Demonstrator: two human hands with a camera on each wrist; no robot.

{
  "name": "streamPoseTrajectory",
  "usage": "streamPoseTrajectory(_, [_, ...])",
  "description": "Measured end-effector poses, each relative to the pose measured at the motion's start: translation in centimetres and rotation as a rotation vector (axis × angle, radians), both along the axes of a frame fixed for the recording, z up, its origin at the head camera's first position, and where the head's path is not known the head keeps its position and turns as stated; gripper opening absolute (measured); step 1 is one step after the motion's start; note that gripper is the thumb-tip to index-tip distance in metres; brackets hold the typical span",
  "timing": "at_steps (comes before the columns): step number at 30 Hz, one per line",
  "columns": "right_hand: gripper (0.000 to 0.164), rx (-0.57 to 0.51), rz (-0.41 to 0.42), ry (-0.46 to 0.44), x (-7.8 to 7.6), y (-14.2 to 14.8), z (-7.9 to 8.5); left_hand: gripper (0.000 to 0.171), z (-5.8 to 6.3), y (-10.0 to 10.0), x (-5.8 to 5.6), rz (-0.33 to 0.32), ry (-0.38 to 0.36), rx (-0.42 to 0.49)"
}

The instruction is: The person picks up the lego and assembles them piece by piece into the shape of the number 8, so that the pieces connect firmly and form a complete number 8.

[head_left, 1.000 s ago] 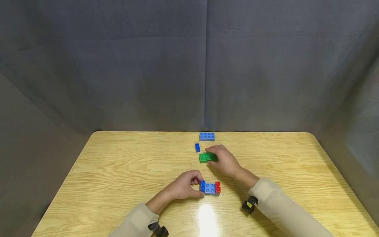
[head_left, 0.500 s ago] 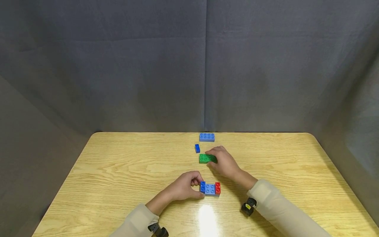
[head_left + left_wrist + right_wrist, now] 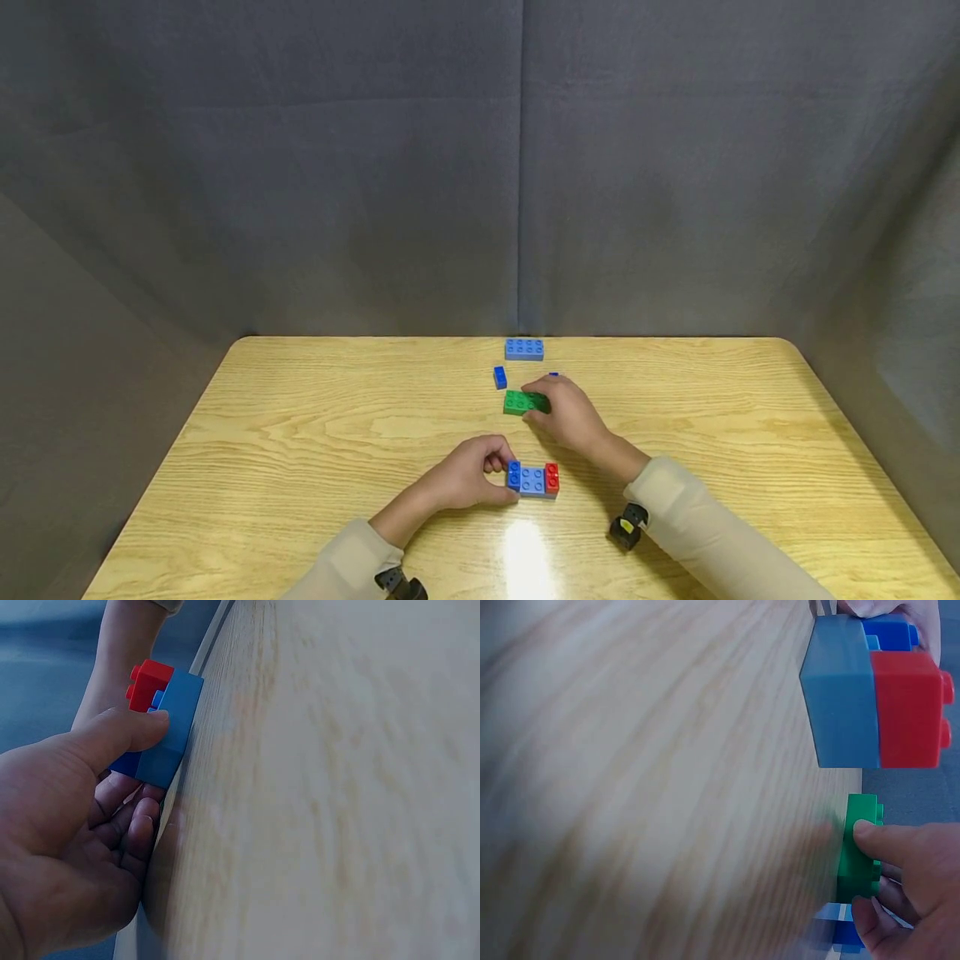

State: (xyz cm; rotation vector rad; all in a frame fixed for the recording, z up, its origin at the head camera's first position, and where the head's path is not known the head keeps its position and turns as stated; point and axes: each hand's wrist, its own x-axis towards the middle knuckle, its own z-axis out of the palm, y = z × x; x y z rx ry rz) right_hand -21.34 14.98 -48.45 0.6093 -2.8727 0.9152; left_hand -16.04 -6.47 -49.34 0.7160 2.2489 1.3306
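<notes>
In the head view my left hand (image 3: pixel 476 477) pinches the left end of a small assembly resting on the table. The assembly is a light blue brick (image 3: pixel 532 481) with a dark blue brick (image 3: pixel 513 475) on its left end and a red brick (image 3: pixel 552 477) on its right end. Bare studs show between these two. Farther back, my right hand (image 3: pixel 576 419) grips the right end of a green brick (image 3: pixel 517 402), thumb on the near side and fingers on the far side. The right wrist view shows the green brick (image 3: pixel 860 851) low against the table, its right part partly covered by fingers.
Another light blue brick (image 3: pixel 524 349) lies near the table's back edge. A small dark blue brick (image 3: pixel 500 377) is just behind the green one. Beyond the right hand peeks a bit of blue (image 3: pixel 553 374). A grey curtain (image 3: pixel 375 208) stands behind the wooden table (image 3: pixel 322 400).
My right hand has drawn back very slightly, uncovering a bit of blue behind it. Both hands keep their grips, and the assembly has not visibly moved on the table.
</notes>
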Motion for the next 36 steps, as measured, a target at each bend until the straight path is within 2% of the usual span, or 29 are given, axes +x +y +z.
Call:
streamPoseTrajectory(8, [0.036, -0.054, -0.004, 0.019, -0.2, 0.2, -0.2, 0.028, -0.1, 0.0, 0.0, -0.001, 0.008, 0.0])
streamPoseTrajectory(14, [0.033, -0.117, 0.003, 0.055, 0.0, 0.4, 0.6, 0.028, -0.1, -0.1, 0.1, 0.0, 0.009, 0.007])
streamPoseTrajectory(24, [0.031, -0.234, 0.012, 0.014, 1.4, 1.0, 1.5, 0.028, 0.0, -0.1, 0.1, -0.001, 0.009, 0.005])
streamPoseTrajectory(36, [0.032, -0.244, 0.046, 0.02, 3.4, 1.7, 3.1, 0.029, -0.1, -0.1, 0.1, 0.0, 0.019, 0.008])
